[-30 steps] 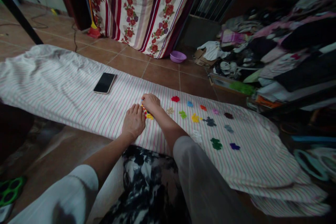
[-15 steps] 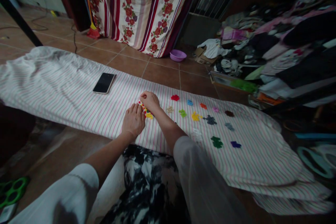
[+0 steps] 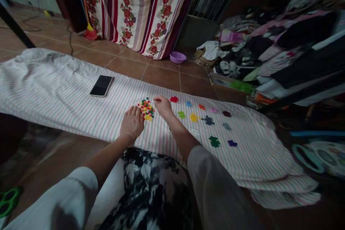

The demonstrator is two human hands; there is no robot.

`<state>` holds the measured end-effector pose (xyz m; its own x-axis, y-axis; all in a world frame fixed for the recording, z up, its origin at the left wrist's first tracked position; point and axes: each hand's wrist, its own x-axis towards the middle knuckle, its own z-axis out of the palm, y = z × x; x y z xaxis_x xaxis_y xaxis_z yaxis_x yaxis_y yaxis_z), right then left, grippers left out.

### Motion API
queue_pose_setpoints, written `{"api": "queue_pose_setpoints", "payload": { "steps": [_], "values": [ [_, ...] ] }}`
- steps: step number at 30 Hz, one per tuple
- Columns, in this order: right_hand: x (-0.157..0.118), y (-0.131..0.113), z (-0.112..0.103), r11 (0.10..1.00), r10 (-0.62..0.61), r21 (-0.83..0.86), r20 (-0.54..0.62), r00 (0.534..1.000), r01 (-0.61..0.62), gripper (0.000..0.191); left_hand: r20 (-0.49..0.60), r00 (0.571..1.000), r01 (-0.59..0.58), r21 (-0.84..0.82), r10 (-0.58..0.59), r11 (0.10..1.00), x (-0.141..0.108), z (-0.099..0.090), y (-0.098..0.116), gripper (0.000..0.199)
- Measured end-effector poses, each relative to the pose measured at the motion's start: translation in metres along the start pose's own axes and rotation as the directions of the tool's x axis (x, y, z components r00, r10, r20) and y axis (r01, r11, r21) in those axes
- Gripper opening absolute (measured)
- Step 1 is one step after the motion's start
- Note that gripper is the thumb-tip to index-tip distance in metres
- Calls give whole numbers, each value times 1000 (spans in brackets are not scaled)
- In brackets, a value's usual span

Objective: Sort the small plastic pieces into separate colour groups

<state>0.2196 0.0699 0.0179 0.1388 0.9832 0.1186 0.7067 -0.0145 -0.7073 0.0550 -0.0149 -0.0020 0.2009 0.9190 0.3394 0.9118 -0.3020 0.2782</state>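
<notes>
A mixed pile of small red, yellow, green and orange pieces (image 3: 147, 109) lies on the striped cloth (image 3: 161, 140). Flat on the cloth at the pile's left edge rests my left hand (image 3: 132, 124), its fingers stretched out. My right hand (image 3: 163, 106) is just right of the pile, fingers pinched together; anything between them is too small to make out. Sorted single-colour heaps spread to the right, among them red (image 3: 174, 99), light green (image 3: 181, 114), yellow (image 3: 194, 117), dark grey (image 3: 208, 120), dark green (image 3: 214, 141) and dark blue (image 3: 232, 143).
A phone (image 3: 101, 86) lies on the cloth to the left. Beyond the cloth's far edge are a purple basin (image 3: 178, 57) on the tiled floor, a floral curtain (image 3: 145, 10) and heaped clothes (image 3: 269, 39) at the right.
My right hand has moved off the mixed pile to its right, uncovering more of the pieces and now hiding the beige heap. The whole view has shifted slightly.
</notes>
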Motion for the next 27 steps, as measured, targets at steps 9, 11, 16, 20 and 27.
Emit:
{"api": "queue_pose_setpoints", "payload": {
  "steps": [9, 11, 16, 20, 27],
  "values": [
    [-7, 28, -26, 999, 26, 37, -70, 997, -24, 31, -24, 1000, -14, 21, 15, 1000, 0, 1, -1, 44],
    [-5, 34, -33, 999, 24, 27, -92, 995, -22, 30, -24, 1000, -20, 13, 20, 1000, 0, 0, -1, 44],
    [0, 56, -60, 999, 44, 7, -204, 978, -43, 28, -27, 999, -34, -8, 34, 999, -1, 2, -3, 41],
    [4, 76, -86, 990, 119, -34, -307, 944, -136, 30, -54, 998, -38, -17, 37, 999, -1, 3, -3, 40],
    [13, 109, -114, 960, 224, -69, -395, 891, -272, 32, -20, 999, -39, 17, 39, 999, -1, 1, -2, 40]
  ]
}}
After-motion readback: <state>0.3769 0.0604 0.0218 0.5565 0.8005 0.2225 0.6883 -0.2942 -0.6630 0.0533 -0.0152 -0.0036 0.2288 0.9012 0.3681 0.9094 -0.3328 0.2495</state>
